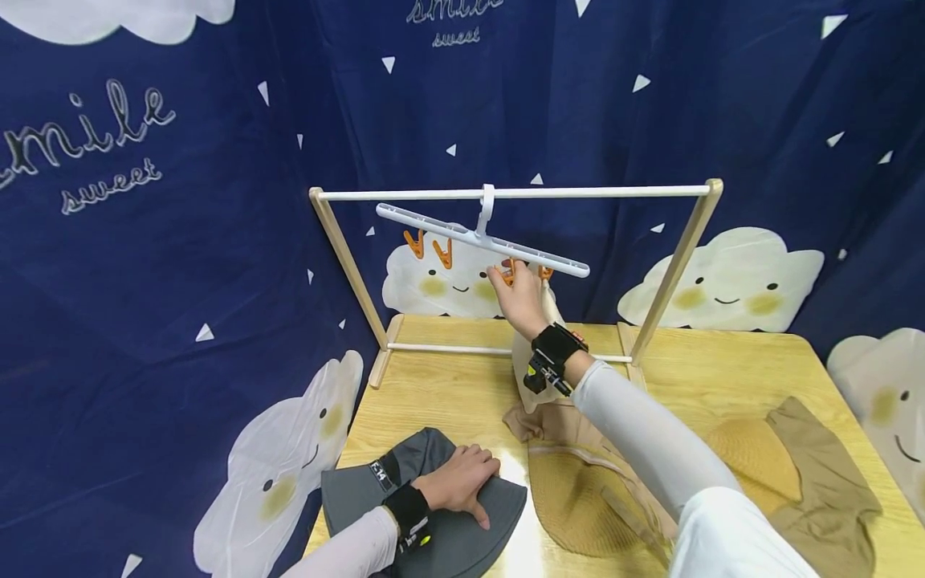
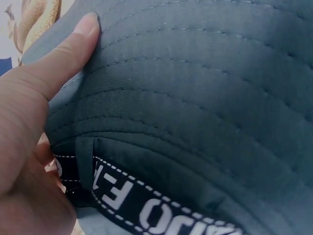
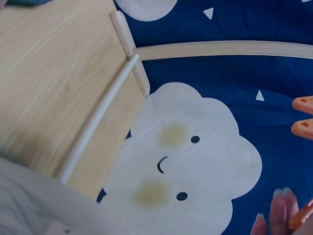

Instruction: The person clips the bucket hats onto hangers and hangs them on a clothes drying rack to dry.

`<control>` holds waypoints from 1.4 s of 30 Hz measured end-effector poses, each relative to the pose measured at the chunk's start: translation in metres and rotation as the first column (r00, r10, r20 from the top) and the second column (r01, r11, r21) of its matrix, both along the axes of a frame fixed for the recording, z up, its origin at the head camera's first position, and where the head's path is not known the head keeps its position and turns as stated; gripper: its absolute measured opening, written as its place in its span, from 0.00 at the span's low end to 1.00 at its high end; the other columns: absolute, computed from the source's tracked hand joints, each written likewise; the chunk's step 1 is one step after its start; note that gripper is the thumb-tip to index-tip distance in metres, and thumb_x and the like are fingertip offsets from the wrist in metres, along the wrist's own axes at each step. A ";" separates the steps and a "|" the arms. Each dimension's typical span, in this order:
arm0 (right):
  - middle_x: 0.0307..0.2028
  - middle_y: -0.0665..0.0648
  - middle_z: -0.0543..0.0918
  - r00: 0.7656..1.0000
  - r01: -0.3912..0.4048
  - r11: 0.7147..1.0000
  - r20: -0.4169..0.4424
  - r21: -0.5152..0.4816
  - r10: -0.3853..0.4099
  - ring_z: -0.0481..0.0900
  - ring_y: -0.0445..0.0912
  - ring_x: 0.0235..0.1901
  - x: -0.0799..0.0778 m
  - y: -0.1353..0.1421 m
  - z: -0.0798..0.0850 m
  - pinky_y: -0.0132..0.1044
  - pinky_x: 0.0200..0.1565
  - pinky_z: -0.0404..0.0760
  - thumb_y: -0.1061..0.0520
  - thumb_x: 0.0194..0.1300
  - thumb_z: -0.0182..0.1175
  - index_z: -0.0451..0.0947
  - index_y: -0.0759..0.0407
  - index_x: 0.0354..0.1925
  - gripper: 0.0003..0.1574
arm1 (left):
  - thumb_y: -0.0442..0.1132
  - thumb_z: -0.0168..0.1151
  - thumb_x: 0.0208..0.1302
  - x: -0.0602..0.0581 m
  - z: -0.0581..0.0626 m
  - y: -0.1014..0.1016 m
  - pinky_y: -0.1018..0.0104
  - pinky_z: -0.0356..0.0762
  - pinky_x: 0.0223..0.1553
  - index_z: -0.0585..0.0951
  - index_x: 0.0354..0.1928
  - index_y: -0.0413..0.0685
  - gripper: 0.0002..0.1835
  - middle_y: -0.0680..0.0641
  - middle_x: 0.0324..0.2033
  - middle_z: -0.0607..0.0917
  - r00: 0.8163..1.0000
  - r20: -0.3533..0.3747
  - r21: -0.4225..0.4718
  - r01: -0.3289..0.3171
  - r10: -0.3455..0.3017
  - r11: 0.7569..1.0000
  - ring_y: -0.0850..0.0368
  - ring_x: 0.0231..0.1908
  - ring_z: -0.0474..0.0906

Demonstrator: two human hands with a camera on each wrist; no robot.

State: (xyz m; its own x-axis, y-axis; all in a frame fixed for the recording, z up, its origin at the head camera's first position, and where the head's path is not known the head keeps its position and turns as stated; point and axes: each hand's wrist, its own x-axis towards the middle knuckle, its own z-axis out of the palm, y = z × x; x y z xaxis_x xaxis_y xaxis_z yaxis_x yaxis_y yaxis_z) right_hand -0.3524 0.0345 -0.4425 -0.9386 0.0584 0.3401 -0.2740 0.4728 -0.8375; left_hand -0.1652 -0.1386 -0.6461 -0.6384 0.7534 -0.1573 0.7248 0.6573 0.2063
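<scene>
A pale plastic hanger (image 1: 477, 238) hangs tilted from the rack's top bar, with several orange clips (image 1: 443, 254) along it. My right hand (image 1: 522, 299) is raised to the hanger's right half and pinches an orange clip (image 1: 506, 274); in the right wrist view its fingertips touch a clip (image 3: 301, 216) at the lower right edge. A cream cloth item (image 1: 526, 373) hangs below, partly behind my wrist. On the table, my left hand (image 1: 460, 479) grips a dark grey bucket hat (image 1: 477, 530), its thumb on the stitched brim (image 2: 195, 73) and its fingers partly hidden by the black lettered band (image 2: 146, 200).
The wooden rack (image 1: 347, 269) stands at the back of the table (image 1: 433, 393). A tan hat with a woven brim (image 1: 578, 506) lies at the front centre, partly under my right arm. Another tan hat (image 1: 824, 474) lies at the right. Dark blue cloud-print curtains (image 1: 578, 104) surround the table.
</scene>
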 end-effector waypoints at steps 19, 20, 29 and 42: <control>0.31 0.60 0.87 0.999 0.016 0.996 -0.049 0.086 -0.012 0.85 0.55 0.30 0.002 0.004 0.006 0.45 0.36 0.76 0.45 0.77 0.57 0.78 0.61 0.43 0.19 | 0.48 0.76 0.64 -0.015 0.054 -0.021 0.73 0.68 0.29 0.79 0.47 0.56 0.16 0.60 0.27 0.77 0.987 0.143 0.089 -0.085 0.072 0.992 0.68 0.26 0.71; 0.29 0.58 0.86 0.999 0.025 0.995 -0.049 0.095 -0.021 0.83 0.55 0.30 0.002 0.005 0.007 0.45 0.36 0.74 0.45 0.75 0.59 0.79 0.59 0.39 0.18 | 0.48 0.75 0.65 -0.017 0.057 -0.023 0.73 0.68 0.28 0.80 0.47 0.56 0.15 0.60 0.28 0.78 0.987 0.138 0.092 -0.095 0.081 0.991 0.68 0.26 0.71; 0.17 0.51 0.83 0.996 0.081 0.993 -0.050 0.083 -0.077 0.79 0.50 0.23 -0.003 0.008 0.018 0.39 0.29 0.66 0.40 0.66 0.65 0.82 0.54 0.20 0.24 | 0.49 0.74 0.66 -0.027 0.073 -0.036 0.71 0.69 0.28 0.80 0.45 0.56 0.13 0.60 0.29 0.78 0.986 0.083 0.173 -0.157 0.144 0.972 0.67 0.25 0.71; 0.13 0.51 0.80 0.994 0.073 0.989 -0.091 0.126 -0.062 0.75 0.51 0.18 -0.001 0.009 0.022 0.42 0.28 0.65 0.38 0.69 0.63 0.82 0.52 0.13 0.32 | 0.48 0.68 0.72 -0.034 0.104 -0.043 0.70 0.66 0.26 0.79 0.41 0.56 0.08 0.60 0.25 0.75 0.983 0.000 0.313 -0.176 0.186 0.933 0.67 0.22 0.69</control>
State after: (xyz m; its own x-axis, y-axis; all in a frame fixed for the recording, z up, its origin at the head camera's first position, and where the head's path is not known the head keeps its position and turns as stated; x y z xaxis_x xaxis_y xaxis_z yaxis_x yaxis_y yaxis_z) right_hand -0.3537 0.0431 -0.4202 -0.9005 0.0710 0.4291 -0.3070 0.5951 -0.7427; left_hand -0.1988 -0.1817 -0.5423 -0.7693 0.6330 0.0862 0.6083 0.6846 0.4015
